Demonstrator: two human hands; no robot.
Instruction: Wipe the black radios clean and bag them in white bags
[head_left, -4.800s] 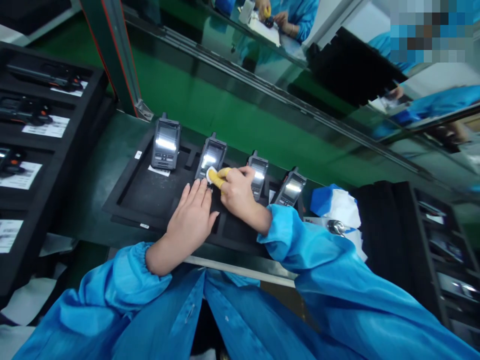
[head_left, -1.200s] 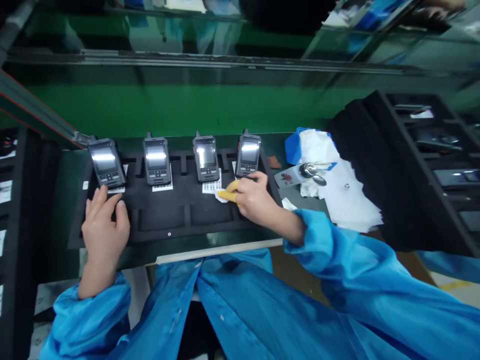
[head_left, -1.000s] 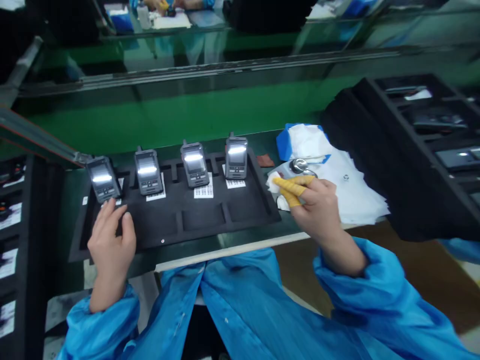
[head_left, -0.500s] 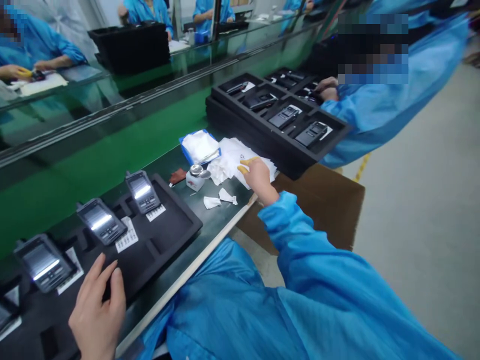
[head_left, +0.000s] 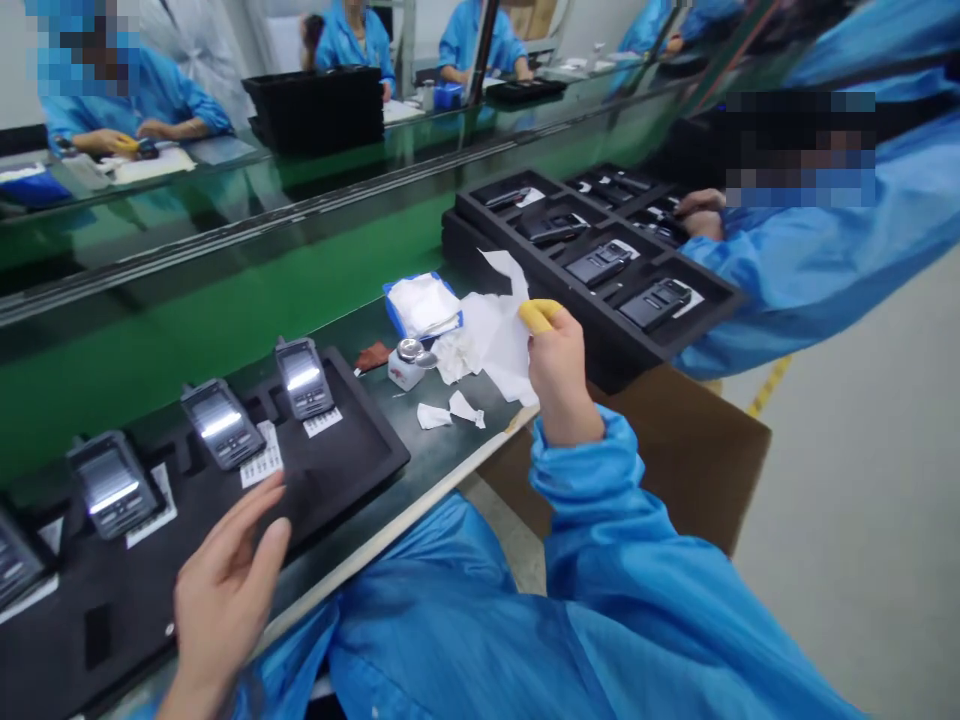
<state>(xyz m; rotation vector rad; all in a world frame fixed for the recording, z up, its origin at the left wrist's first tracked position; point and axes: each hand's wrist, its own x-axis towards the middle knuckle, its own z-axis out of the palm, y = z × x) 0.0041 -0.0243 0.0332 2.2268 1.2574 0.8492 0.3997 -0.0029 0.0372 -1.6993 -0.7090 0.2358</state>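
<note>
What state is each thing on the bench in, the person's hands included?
left hand: open, holding nothing
right hand: closed, pinching a sheet
white sheet: raised, upper end bent
four handheld devices: screens up, glaring; power unclear
near tray: bearing those four devices
blue packet: open, white wipes showing
small bottle: upright
far tray: stacked, loaded

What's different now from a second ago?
The right hand moved right, let go of its small white wad and now pinches a lifted white sheet. The left hand moved right too, from the leftmost device to near the label by the third device. The four devices stayed in the black tray.
</note>
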